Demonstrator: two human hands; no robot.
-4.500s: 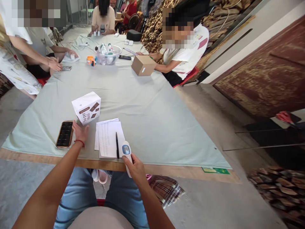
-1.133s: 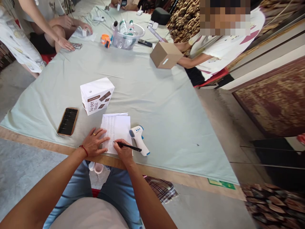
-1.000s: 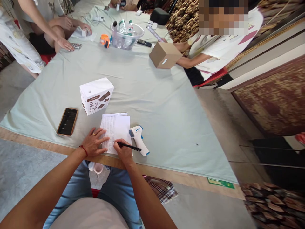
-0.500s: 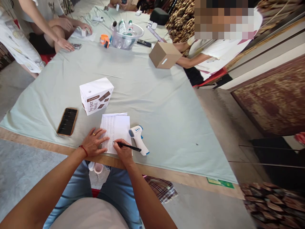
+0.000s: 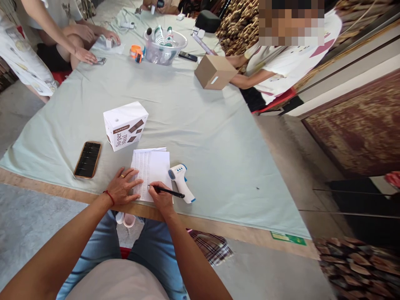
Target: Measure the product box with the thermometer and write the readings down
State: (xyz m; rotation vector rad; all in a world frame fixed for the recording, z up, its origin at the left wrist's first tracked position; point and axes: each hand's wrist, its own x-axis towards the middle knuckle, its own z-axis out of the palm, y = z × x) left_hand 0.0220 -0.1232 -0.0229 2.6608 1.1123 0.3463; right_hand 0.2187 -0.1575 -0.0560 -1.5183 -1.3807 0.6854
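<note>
My left hand (image 5: 124, 186) lies with fingers spread on the left side of a stack of white paper (image 5: 160, 164), which bears columns of small print. In my right hand (image 5: 161, 197) is a black pen (image 5: 170, 191), its tip touching the sheet near the printed columns. Just right of the paper rests a white and blue infrared thermometer (image 5: 182, 183). Behind the paper stands a white box (image 5: 126, 125) printed "Su-per Meal". A phone in a brown case (image 5: 88, 160) lies dark side up to the left.
A pale green cloth (image 5: 212, 166) covers the table. Farther back are a clear plastic basin (image 5: 165, 52) with bottles, an orange tape measure (image 5: 136, 53) and a black device (image 5: 188, 56). Across the table, a person's hands hold a cardboard box (image 5: 215, 72). Other people sit at the left.
The view shifts very slightly. My hands, the pen and the paper stay practically in place.
</note>
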